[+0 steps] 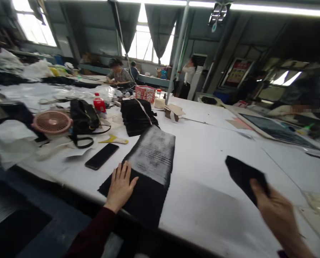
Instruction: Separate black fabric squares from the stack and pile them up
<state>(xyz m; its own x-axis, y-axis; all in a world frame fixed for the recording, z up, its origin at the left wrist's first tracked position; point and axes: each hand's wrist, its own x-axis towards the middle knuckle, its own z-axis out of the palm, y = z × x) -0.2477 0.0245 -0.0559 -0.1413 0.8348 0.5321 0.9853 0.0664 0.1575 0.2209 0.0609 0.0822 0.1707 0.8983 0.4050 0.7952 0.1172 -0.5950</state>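
My left hand lies flat, fingers stretched, on a long black fabric piece at the table's front edge. The far part of that piece is covered by a whitish, streaked patch. Off to the right, my right hand grips a small black fabric piece between thumb and fingers, held above the white table. This piece is slightly blurred by motion. Just beyond the long piece sits a stack of folded black fabric. A black phone lies left of my left hand.
On the left are a pink fan, a black bag, a yellow-handled tool and a red bottle. A pole rises behind a cardboard piece. A framed screen lies at right. Several people work farther back.
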